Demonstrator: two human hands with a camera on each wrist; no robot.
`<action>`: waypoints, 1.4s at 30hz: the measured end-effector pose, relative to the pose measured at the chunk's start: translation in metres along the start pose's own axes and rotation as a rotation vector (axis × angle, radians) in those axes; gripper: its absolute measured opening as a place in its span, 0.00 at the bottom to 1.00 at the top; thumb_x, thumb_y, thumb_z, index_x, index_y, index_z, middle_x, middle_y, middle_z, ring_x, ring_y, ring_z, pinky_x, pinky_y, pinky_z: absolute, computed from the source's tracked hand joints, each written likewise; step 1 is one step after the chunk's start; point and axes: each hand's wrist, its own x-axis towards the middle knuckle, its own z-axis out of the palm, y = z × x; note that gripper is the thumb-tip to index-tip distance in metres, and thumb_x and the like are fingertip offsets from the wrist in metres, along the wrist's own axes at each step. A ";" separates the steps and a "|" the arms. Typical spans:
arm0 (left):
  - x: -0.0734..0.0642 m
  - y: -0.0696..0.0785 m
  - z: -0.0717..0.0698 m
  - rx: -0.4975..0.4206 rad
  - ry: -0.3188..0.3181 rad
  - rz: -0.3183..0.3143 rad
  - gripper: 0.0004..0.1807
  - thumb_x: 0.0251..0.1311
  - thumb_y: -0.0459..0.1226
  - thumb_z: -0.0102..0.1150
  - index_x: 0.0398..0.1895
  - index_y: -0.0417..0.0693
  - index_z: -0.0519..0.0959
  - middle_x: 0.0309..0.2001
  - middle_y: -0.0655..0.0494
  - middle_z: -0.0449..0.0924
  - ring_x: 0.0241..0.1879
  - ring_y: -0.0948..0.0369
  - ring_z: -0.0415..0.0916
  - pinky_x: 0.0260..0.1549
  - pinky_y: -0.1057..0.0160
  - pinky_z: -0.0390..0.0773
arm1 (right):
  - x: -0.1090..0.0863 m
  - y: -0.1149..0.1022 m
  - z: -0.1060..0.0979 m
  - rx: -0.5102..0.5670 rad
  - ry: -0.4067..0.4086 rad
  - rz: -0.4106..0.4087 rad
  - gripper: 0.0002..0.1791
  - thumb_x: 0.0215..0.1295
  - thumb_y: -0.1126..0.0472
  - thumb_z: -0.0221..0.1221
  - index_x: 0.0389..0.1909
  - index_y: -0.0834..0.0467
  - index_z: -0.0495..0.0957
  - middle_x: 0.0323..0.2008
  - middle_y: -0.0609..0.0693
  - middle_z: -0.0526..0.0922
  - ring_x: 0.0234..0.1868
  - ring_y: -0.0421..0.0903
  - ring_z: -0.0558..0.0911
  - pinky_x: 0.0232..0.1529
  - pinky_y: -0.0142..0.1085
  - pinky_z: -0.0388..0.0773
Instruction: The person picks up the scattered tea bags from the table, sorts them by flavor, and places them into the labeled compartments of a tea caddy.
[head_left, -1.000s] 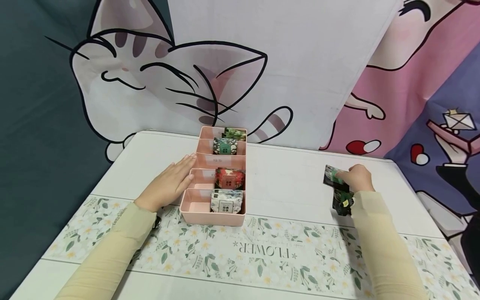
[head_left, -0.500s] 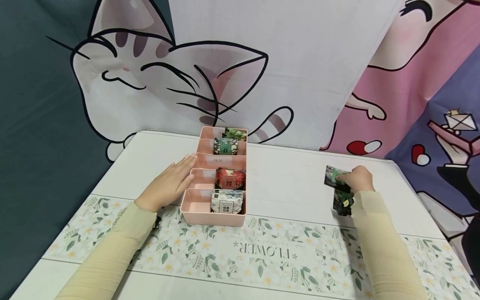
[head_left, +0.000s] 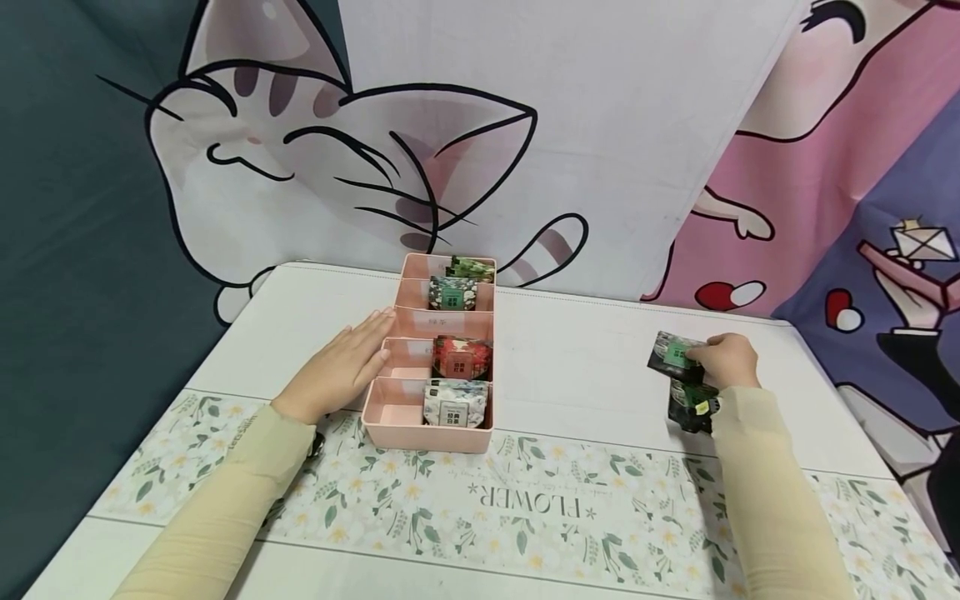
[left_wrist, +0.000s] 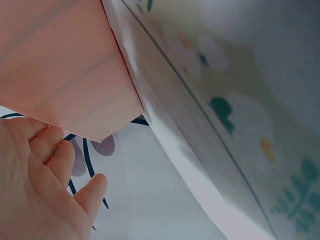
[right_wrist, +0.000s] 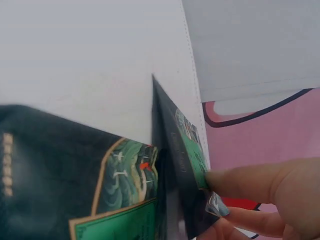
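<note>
My right hand pinches a black tea sachet with a green label at the right of the table. In the right wrist view, thumb and fingers grip one edge of this tea sachet. Another dark sachet lies just below it in the head view, partly covered by the hand and sleeve. My left hand rests with extended fingers against the left side of a pink divided box. In the left wrist view the fingers lie along the pink wall.
Inside the box stand white sachets, red sachets, a dark green-labelled sachet and green sachets at the back. The middle compartment shows only its pink walls. Behind the table hangs a cat-printed cloth.
My right hand has shifted slightly to the right, and more of the held tea sachet's green label shows. The left hand stays against the box.
</note>
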 end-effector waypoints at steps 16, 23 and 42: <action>0.001 -0.001 0.001 0.006 -0.008 -0.002 0.34 0.80 0.46 0.39 0.82 0.42 0.49 0.81 0.48 0.47 0.80 0.49 0.44 0.76 0.41 0.49 | -0.005 -0.013 0.000 0.211 0.022 0.049 0.29 0.69 0.60 0.60 0.66 0.72 0.70 0.59 0.69 0.74 0.30 0.40 0.79 0.29 0.26 0.82; 0.001 -0.001 0.001 0.002 -0.010 -0.003 0.34 0.81 0.47 0.39 0.82 0.42 0.48 0.81 0.48 0.47 0.80 0.49 0.44 0.76 0.41 0.49 | -0.003 -0.023 0.003 0.280 0.032 0.033 0.26 0.68 0.62 0.59 0.64 0.69 0.71 0.44 0.57 0.77 0.25 0.34 0.77 0.29 0.25 0.83; 0.000 0.001 0.000 -0.009 -0.011 -0.005 0.34 0.81 0.46 0.38 0.82 0.43 0.48 0.81 0.49 0.45 0.80 0.50 0.43 0.76 0.41 0.48 | -0.018 -0.052 0.026 0.456 -0.001 -0.149 0.23 0.72 0.66 0.54 0.65 0.70 0.70 0.46 0.57 0.77 0.34 0.35 0.79 0.40 0.29 0.86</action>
